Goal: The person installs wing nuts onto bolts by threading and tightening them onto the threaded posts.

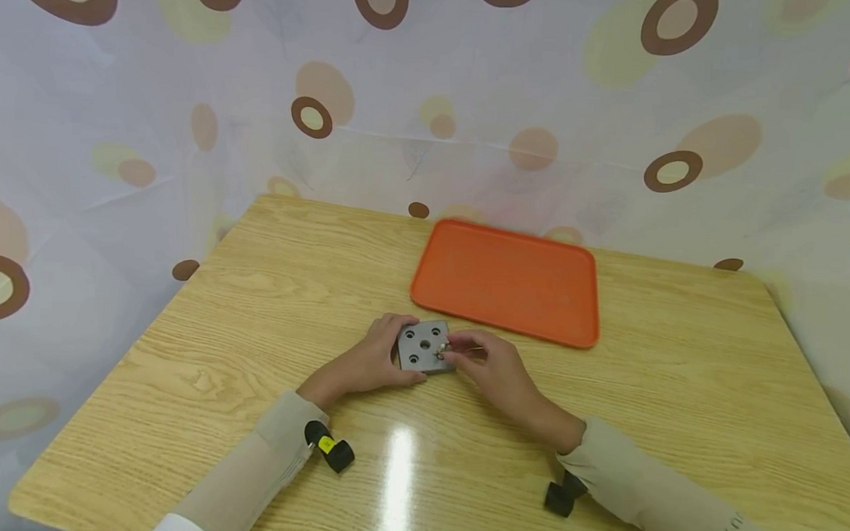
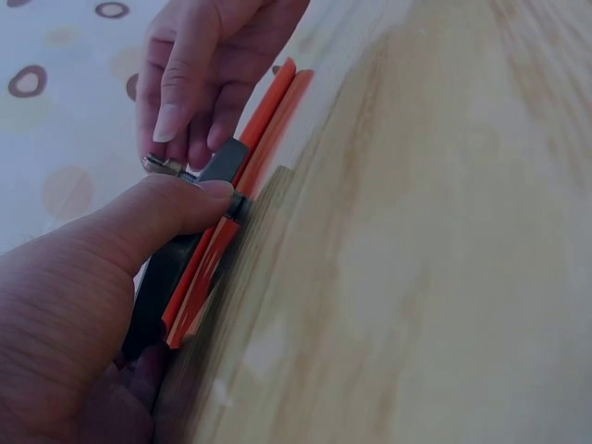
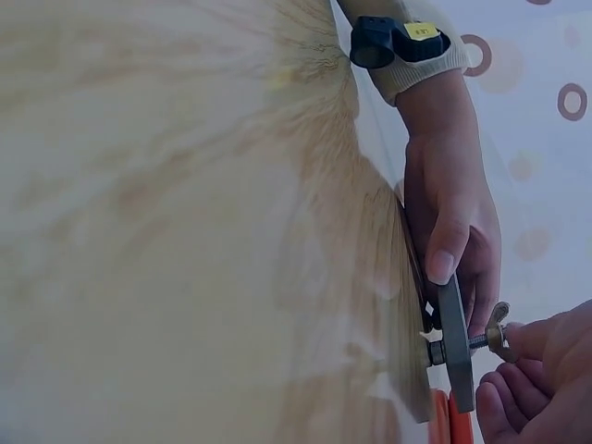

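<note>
A grey metal plate [image 1: 415,348] with several holes is over the table in front of me. My left hand [image 1: 372,359] grips it by the edges, thumb on the near side and fingers on the far side. At the plate's right part, a bolt [image 3: 478,341] passes through it, its head [image 3: 437,352] below in the right wrist view. On the bolt's upper end sits a brass-coloured wing nut [image 3: 499,322], a little above the plate's face. My right hand [image 1: 497,371] pinches this wing nut between thumb and fingertips; the fingers partly hide it in the head view.
An orange tray [image 1: 509,280] lies on the wooden table [image 1: 254,314] just beyond the plate. Behind the table hangs a patterned curtain [image 1: 473,103]. Each wrist wears a black camera [image 1: 330,447] on a strap.
</note>
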Motion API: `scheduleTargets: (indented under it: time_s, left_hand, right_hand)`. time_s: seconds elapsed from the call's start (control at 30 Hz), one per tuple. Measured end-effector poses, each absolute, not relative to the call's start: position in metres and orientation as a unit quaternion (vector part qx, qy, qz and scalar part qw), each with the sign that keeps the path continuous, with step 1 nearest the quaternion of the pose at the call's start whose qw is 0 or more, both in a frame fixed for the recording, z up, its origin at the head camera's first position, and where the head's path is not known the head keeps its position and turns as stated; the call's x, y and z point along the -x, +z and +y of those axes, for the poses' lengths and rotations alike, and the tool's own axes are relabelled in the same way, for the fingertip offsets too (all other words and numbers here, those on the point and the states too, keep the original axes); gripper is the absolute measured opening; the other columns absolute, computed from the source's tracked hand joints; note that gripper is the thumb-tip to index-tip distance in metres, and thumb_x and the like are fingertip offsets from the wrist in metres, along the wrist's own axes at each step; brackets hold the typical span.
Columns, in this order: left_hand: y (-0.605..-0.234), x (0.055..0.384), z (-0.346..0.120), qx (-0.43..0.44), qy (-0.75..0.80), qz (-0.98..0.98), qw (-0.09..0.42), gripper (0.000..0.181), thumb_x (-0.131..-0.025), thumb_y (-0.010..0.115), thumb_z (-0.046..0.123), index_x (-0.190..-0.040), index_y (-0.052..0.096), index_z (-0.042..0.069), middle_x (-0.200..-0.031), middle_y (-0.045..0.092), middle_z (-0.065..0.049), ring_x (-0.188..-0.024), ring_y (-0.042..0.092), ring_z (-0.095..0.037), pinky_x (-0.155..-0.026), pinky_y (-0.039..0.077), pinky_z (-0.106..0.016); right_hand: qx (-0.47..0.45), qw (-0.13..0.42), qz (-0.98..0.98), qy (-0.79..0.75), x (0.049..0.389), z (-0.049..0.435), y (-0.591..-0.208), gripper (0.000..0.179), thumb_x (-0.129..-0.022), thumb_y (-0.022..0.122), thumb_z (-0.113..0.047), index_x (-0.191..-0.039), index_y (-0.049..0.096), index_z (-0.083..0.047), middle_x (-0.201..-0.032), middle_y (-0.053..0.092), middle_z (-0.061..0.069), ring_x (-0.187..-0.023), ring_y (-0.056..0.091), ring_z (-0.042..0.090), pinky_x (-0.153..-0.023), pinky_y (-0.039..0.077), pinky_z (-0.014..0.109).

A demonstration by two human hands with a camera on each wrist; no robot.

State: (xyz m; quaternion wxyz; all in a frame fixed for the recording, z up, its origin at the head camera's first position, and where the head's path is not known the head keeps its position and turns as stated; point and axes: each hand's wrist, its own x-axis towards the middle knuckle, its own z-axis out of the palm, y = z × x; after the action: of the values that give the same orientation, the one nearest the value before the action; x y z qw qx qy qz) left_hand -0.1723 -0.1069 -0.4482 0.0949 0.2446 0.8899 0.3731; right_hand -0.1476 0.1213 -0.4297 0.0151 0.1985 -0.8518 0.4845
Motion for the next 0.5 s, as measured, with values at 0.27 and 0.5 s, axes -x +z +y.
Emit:
scheduleTargets:
  time_s: [0.27,0.5]
  left_hand:
    - [-0.4487,0.1730,-0.1068,-0.247,0.374,0.889,0.092,0.086,-0.073,0.075,0.046,-0.140,0.032,0.013,-0.129,0.036,-0.005,-0.105,0.036,-0.017,-0.088,0.035,-0.035]
    - [-0.4489,0.1730,-0.1069,-0.246,0.372,0.890,0.092,0.086,-0.073,0.075,0.046,-0.140,0.032,0.013,-0.130,0.036,-0.005,-0.106,0.036,-0.017,-0.088,0.034,-0.034]
  right_hand:
    - [-0.186,0.012,-0.850,0.492,0.1467,0.1242,-0.4286,0.021,-0.086,0.067,-0.015,-0.106,0.067,-0.007,-0.099,0.067,0.000,-0.091,0.062,0.012,-0.078,0.048,0.030]
    - [-0.180,0.010,-0.854,0.488,0.1467,0.1247,-0.4285,0.014,-0.087,0.066,-0.013,-0.100,0.068,-0.010,-0.095,0.067,-0.002,-0.088,0.062,0.010,-0.077,0.048,0.028]
